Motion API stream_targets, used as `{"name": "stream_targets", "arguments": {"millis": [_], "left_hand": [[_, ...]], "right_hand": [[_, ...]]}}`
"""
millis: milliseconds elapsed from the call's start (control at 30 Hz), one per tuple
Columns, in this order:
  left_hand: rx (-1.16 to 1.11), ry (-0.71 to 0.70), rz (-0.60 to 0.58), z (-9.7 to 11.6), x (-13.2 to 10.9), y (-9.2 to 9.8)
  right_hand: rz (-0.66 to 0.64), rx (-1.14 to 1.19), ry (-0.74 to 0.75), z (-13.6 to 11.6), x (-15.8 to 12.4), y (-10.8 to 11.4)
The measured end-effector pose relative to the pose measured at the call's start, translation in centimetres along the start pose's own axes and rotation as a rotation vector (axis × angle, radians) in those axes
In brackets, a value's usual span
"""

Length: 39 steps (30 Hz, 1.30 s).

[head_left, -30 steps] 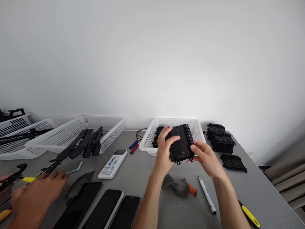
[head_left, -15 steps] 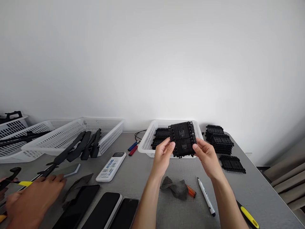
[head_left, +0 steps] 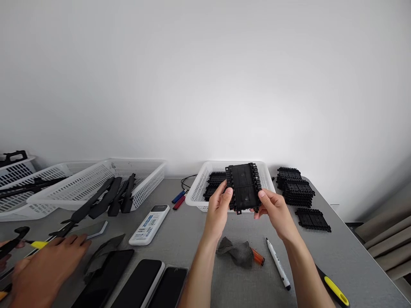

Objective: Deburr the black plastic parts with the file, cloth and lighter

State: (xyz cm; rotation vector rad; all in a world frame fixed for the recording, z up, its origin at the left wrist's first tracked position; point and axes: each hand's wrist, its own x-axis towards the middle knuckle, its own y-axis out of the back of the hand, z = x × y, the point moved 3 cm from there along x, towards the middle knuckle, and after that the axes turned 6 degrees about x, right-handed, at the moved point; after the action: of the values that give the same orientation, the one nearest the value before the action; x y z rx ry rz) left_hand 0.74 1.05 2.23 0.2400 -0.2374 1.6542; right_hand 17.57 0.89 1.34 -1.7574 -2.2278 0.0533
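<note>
A flat black plastic panel [head_left: 244,186] with rows of small lugs along both sides is held up in front of a white basket [head_left: 194,202]. My left hand [head_left: 219,207] grips its left edge, thumb on the front face. On the opposite edge, my right hand [head_left: 271,209] pinches the lower right corner between thumb and fingers. Similar black panels [head_left: 215,179] lie inside the basket. To the right rises a stack of the same panels [head_left: 298,192], with one single panel [head_left: 313,220] lying nearer on the table.
Below my hands lie a grey cloth [head_left: 236,253], an orange object [head_left: 258,256], a white marker [head_left: 278,264] and a yellow-handled tool [head_left: 336,291]. Left are a white power bank [head_left: 149,225], several phones [head_left: 138,282] and baskets [head_left: 150,188] of black parts. Another person's hand [head_left: 48,265] works there.
The panel in my hands has turned slightly and now stands straighter, its face at a different angle to me. My right hand has shifted a little left with it.
</note>
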Motion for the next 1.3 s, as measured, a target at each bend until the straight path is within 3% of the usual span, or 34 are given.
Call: {"name": "stream_targets", "arguments": {"millis": [100, 233, 433, 533, 667, 767, 867, 967, 1100, 1167, 1300], "left_hand": [[0.047, 0.014, -0.068, -0.6, -0.1, 0.1], [0.049, 0.125, -0.140, -1.6, -0.4, 0.0], [-0.030, 0.244, -0.028, -2.5, -0.2, 0.5], [-0.058, 0.215, 0.028, -2.4, -0.1, 0.9], [-0.083, 0.183, 0.020, -2.1, -0.1, 0.8], [-0.068, 0.179, 0.018, -2.1, -0.2, 0.6], [-0.046, 0.146, 0.005, -2.1, -0.1, 0.6], [-0.016, 0.103, -0.012, -2.0, 0.0, 0.6], [0.024, 0.082, -0.022, -2.1, 0.1, 0.5], [0.038, 0.078, -0.033, -2.1, 0.1, 0.4], [0.032, 0.078, -0.026, -2.1, 0.1, 0.3]], "right_hand": [[0.040, -0.154, 0.059, -0.1, -0.3, 0.1], [0.212, -0.434, 0.078, -0.1, -0.8, 0.4], [0.201, -0.694, -0.030, 0.5, -2.7, 1.9], [0.239, -1.009, -0.174, 3.3, -5.6, 3.6], [0.221, -1.450, -0.314, 10.1, -10.8, 5.1], [0.216, -1.569, -0.278, 14.6, -13.6, 5.5], [0.225, -1.494, -0.246, 16.6, -14.5, 5.9], [0.205, -1.306, -0.210, 15.2, -13.7, 6.1], [0.125, -0.873, -0.053, 9.2, -11.5, 5.8], [0.172, -0.698, 0.139, 5.2, -10.4, 5.4], [0.320, -0.331, 0.702, -1.8, -8.7, 4.0]]}}
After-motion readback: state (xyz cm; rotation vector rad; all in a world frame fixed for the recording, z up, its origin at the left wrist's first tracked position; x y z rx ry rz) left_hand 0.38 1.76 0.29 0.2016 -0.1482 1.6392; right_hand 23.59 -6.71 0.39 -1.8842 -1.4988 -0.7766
